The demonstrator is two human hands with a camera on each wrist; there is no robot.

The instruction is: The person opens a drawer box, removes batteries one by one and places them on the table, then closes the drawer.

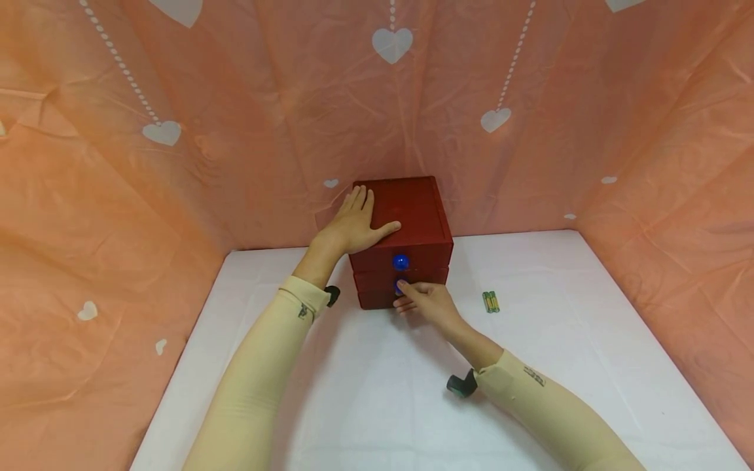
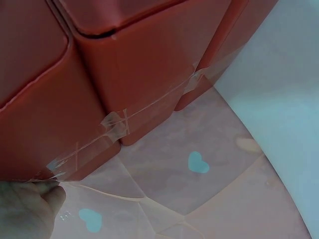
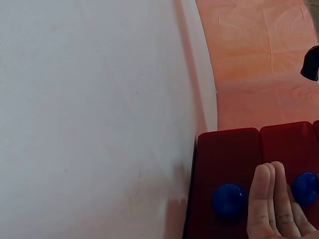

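Note:
A dark red chest of drawers (image 1: 406,208) stands against the back curtain, its drawers stacked and closed. My left hand (image 1: 353,226) rests flat on the left of its top, fingers spread and thumb pointing right. The left wrist view shows the chest's taped side (image 2: 144,74) and part of that hand (image 2: 27,209). With thumb and index finger, my right hand (image 1: 432,304) pinches the blue knob (image 3: 305,188) of the middle drawer. Above it, the top drawer's round blue knob (image 1: 400,262) is untouched. The lowest blue knob (image 3: 228,200) shows below the other fingers.
Two small green and yellow batteries (image 1: 491,301) lie side by side on the white tabletop (image 1: 365,399), right of the chest. Orange curtains (image 1: 283,118) with white hearts enclose the table at the back and both sides.

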